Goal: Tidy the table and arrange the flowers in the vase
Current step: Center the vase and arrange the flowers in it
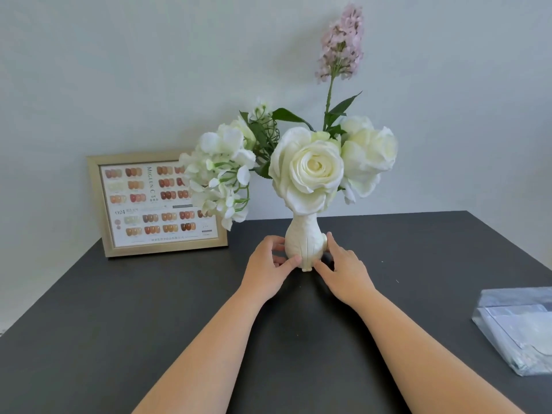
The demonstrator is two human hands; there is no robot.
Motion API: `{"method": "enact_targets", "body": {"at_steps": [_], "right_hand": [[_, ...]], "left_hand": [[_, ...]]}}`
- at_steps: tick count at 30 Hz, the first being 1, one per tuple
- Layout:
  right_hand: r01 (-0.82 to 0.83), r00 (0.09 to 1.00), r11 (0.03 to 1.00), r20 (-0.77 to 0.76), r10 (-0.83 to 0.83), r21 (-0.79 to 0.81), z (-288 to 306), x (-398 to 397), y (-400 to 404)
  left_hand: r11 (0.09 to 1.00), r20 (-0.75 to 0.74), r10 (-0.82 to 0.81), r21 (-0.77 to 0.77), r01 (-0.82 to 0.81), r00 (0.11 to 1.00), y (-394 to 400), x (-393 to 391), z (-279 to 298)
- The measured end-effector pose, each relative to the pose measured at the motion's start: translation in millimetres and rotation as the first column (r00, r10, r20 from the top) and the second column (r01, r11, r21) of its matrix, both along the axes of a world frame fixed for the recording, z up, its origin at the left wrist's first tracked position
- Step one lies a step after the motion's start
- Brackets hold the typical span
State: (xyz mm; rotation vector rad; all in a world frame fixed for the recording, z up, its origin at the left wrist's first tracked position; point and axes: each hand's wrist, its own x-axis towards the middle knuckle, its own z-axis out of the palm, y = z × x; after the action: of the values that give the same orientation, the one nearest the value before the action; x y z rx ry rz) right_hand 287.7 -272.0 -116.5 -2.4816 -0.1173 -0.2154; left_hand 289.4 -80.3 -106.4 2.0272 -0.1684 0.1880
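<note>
A small cream vase (304, 243) stands upright on the dark table (119, 309), near its far middle. It holds a large white rose (310, 168), a second white rose (369, 153), a drooping white hydrangea (221, 177) and a tall pink lilac spike (342, 40). My left hand (268, 268) grips the vase's bulb from the left, thumb on its front. On the other side, my right hand (343, 270) presses against the bulb with its fingers and thumb.
A gold picture frame (98, 210) with a nail colour chart leans against the wall at the back left. A clear plastic bag (519, 327) lies at the table's right edge. A pale wall rises behind the table.
</note>
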Motion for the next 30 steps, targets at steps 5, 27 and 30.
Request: {"method": "enact_targets", "body": {"at_steps": [5,27,30], "right_hand": [[0.021,0.997,0.975,0.066,-0.037,0.222,-1,-12,-8],[-0.234,0.909,0.836,0.417,0.007,0.497,191,-6,-38],[-0.227,0.93,0.77,0.368,-0.012,0.596,204,0,-44]], "left_hand": [[0.993,0.043,0.067,-0.104,-0.062,0.997,3,-14,-4],[0.983,0.765,0.181,-0.115,-0.146,0.618,61,-35,175],[0.983,0.715,0.178,-0.094,-0.159,0.676,54,-14,195]]}}
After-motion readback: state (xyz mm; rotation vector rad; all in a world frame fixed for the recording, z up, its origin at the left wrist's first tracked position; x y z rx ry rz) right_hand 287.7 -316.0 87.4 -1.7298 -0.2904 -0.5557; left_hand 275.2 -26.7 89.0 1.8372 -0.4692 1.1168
